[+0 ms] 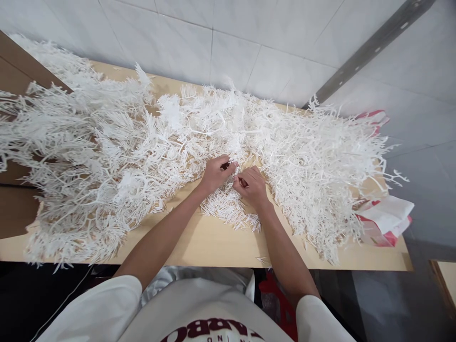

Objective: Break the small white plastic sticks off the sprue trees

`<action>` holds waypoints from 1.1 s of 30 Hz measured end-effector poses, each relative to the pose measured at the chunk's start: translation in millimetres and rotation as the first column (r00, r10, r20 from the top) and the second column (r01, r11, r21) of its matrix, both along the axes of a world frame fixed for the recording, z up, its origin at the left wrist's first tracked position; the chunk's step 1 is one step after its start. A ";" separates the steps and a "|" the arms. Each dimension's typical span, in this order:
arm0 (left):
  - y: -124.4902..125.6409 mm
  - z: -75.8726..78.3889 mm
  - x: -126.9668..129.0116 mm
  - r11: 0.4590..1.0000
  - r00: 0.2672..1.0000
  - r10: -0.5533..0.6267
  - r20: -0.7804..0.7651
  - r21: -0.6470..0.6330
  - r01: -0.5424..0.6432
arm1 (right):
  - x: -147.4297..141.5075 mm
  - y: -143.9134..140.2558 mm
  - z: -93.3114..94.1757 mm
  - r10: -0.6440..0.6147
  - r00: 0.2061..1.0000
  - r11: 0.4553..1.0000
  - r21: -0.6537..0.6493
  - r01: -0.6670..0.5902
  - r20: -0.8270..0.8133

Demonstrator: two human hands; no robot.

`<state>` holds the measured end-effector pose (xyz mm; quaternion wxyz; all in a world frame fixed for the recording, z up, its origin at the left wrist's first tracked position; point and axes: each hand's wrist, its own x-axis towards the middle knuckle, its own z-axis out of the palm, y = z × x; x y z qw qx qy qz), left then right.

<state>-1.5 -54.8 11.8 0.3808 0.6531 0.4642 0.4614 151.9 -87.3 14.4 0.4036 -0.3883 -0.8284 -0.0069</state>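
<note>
- Working at centre frame, both hands are meeting over a heap of white plastic sprigs [228, 209] lying on a pale wooden table [213, 242].
- The left hand [215, 173] is curling its fingers in, thumb and fingertips pinching together on a small white sprig piece [234, 176] between the two hands.
- The right hand [252, 185] is sitting just beside the left, fingers folded and pinching the same piece from the other side; the two hands are nearly touching.
- A small loose pile of short sprigs is lying directly under and below the wrists, toward the lower centre.
- Larger branching white pieces are spreading across the table: a thick mass [81, 156] filling the left half of the frame, another mass [320, 166] filling the right.
- A red and white plastic bag [384, 221] is showing at the right edge, partly under the sprigs.
- A white tiled wall [249, 42] is running along the top of the frame.
</note>
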 end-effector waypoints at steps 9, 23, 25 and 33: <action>15.7 -3.2 -19.5 0.993 0.986 0.116 0.122 -0.014 -0.115 | -8.0 -6.4 -1.8 -0.040 0.982 0.999 -0.020 0.037 -0.186; 6.7 8.0 -20.0 0.966 0.968 -0.237 0.083 -0.082 0.243 | -1.9 3.5 -12.4 -0.197 0.980 0.937 -0.302 0.175 -0.043; 7.4 6.5 -19.1 0.981 0.982 -0.173 0.070 -0.079 0.179 | -1.9 4.2 -13.7 -0.179 0.982 0.956 -0.244 0.161 -0.055; 10.8 0.8 -19.1 0.995 0.997 -0.069 0.038 -0.075 0.072 | -4.9 0.7 -13.8 -0.281 0.953 0.940 -0.231 0.250 -0.113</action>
